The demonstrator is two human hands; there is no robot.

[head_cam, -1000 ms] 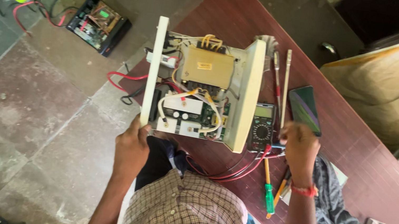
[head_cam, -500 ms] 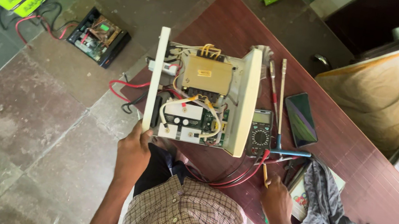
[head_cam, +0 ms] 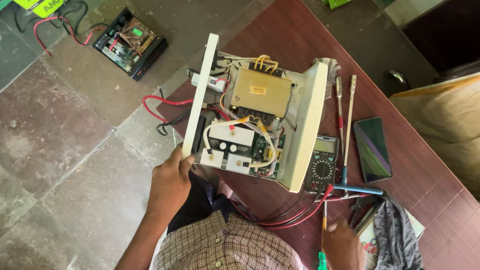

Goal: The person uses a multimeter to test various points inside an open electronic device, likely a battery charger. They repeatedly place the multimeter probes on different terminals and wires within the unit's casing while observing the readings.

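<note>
Open white inverter case (head_cam: pixel 256 115) sits on the dark red desk (head_cam: pixel 307 36), guts showing: yellowish transformer (head_cam: pixel 261 92) up top, circuit board (head_cam: pixel 238 147) below. Left hand (head_cam: pixel 170 183) has its grip clenched on the case's near left corner. Right hand (head_cam: pixel 342 249) is down by the desk edge, grasping a green-handled screwdriver (head_cam: pixel 322 251). Multimeter (head_cam: pixel 321 163) is just beside the case, phone (head_cam: pixel 372 149) further right, grey cloth (head_cam: pixel 406 264) near the right hand.

Left hand (head_cam: pixel 171 183) raised, fingers curled in a grip; right hand (head_cam: pixel 343 248) lower, apparently closed, forearm bent inward.
</note>
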